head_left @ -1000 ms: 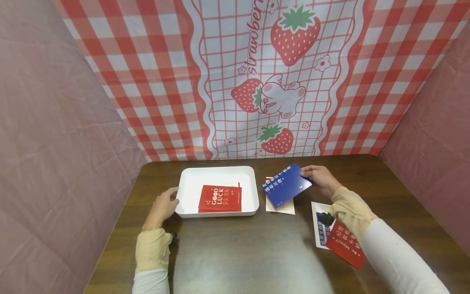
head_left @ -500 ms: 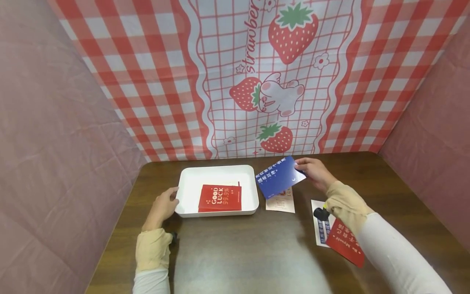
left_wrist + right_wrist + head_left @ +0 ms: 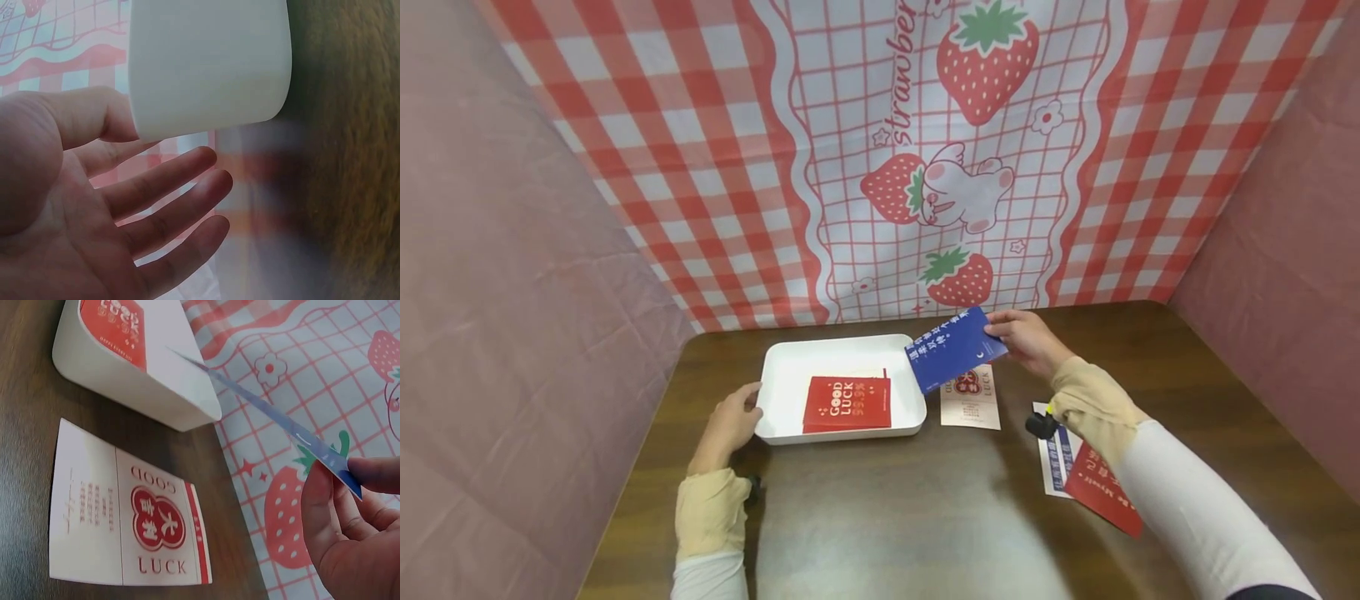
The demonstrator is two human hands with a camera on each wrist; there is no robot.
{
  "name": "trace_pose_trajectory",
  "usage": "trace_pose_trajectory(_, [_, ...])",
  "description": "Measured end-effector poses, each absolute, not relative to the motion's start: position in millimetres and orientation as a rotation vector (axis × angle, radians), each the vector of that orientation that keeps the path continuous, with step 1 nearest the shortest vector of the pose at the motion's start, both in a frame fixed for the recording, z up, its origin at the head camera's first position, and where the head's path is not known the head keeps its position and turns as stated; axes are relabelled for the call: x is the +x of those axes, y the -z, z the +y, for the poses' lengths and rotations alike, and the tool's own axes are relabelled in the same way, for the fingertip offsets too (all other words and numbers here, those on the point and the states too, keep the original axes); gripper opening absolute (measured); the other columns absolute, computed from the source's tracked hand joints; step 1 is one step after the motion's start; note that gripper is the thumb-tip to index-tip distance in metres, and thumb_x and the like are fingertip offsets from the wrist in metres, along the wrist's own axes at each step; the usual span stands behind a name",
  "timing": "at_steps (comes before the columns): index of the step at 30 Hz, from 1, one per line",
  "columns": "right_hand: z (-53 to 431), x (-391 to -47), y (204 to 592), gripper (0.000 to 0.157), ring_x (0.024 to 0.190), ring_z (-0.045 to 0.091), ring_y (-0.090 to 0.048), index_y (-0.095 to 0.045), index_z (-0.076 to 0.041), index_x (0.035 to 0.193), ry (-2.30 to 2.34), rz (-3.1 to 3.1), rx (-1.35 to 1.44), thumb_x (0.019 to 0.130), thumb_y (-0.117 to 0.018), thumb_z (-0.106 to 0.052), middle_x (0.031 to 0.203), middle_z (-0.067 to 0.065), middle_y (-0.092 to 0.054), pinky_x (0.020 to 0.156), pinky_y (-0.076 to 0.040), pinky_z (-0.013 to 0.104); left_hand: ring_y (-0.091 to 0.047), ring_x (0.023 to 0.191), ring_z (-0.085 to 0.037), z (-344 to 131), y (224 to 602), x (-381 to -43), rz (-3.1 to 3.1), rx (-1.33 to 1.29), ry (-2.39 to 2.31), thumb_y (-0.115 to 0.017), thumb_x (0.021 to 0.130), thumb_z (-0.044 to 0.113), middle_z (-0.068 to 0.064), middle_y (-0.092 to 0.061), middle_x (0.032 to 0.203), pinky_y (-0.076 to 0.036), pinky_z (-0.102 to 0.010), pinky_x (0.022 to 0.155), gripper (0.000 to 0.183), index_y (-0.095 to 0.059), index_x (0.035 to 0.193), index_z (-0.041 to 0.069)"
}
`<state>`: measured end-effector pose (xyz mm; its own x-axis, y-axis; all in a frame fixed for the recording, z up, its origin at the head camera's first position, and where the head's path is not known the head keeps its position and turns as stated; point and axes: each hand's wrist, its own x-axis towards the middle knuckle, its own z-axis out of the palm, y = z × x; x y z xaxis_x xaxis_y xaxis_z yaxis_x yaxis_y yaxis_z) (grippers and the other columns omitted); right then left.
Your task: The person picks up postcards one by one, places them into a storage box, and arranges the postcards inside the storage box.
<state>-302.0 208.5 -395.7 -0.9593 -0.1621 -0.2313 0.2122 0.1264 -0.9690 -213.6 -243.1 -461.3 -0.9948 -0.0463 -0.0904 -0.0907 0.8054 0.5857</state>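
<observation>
My right hand [image 3: 1030, 340] pinches a blue card [image 3: 951, 350] with white lettering by its right corner, thumb on one side and fingers on the other. The card is raised and tilted, its left edge overlapping the right rim of the white tray [image 3: 835, 436] in the head view. In the right wrist view the blue card [image 3: 275, 412] appears nearly edge-on. My left hand [image 3: 728, 427] holds the tray's left rim between thumb and index finger; in the left wrist view the other fingers [image 3: 194, 194] extend free. Inside the tray lies a red "GOOD LUCK" card [image 3: 847, 404] over other cards.
A cream card [image 3: 119, 506] with a red emblem lies on the table right of the tray. Farther right, a red card [image 3: 1101, 492] overlaps a white-and-blue card [image 3: 1054, 467]. A checked strawberry cloth [image 3: 962, 125] hangs behind the brown table [image 3: 880, 517].
My right hand has carried the blue card left and away from me, from over the cream card to the tray's right rim, uncovering more of the cream card. The left hand stays put.
</observation>
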Motion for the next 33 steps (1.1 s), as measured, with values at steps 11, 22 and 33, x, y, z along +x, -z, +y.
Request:
trace_pose_trajectory(11, [194, -298, 400, 0.031, 0.06, 0.003, -0.059, -0.048, 0.006, 0.124, 1.862, 2.167, 0.15, 0.095, -0.053, -0.004, 0.068, -0.008, -0.063, 0.051, -0.044, 0.018, -0.042, 0.133, -0.048, -242, 463, -214, 2.914, -0.123, -0.908, -0.047, 0.093, 0.009, -0.03, -0.048, 0.141, -0.033, -0.059, 0.11, 0.057, -0.036, 0.148, -0.001])
trace_pose_trajectory(22, [170, -294, 400, 0.027, 0.065, 0.005, -0.061, -0.048, 0.007, 0.121, 1.935, 2.069, 0.15, 0.094, -0.051, 0.0, 0.073, -0.004, -0.061, 0.064, -0.056, 0.022, -0.037, 0.138, -0.046, -245, 460, -213, 2.944, -0.121, -0.945, -0.046, 0.093, 0.008, -0.029, -0.041, 0.147, -0.029, -0.056, 0.114, 0.055, -0.038, 0.146, -0.004])
trace_pose_trajectory(33, [161, -290, 409, 0.016, 0.061, 0.004, -0.052, -0.053, 0.003, 0.107, 1.88, 2.133, 0.118, 0.091, -0.056, 0.0, 0.069, -0.006, -0.056, 0.059, -0.049, 0.019, -0.039, 0.135, -0.049, -239, 462, -214, 2.937, -0.122, -0.914, -0.047, 0.092, 0.009, -0.031, -0.045, 0.144, -0.031, -0.06, 0.112, 0.054, -0.042, 0.144, -0.003])
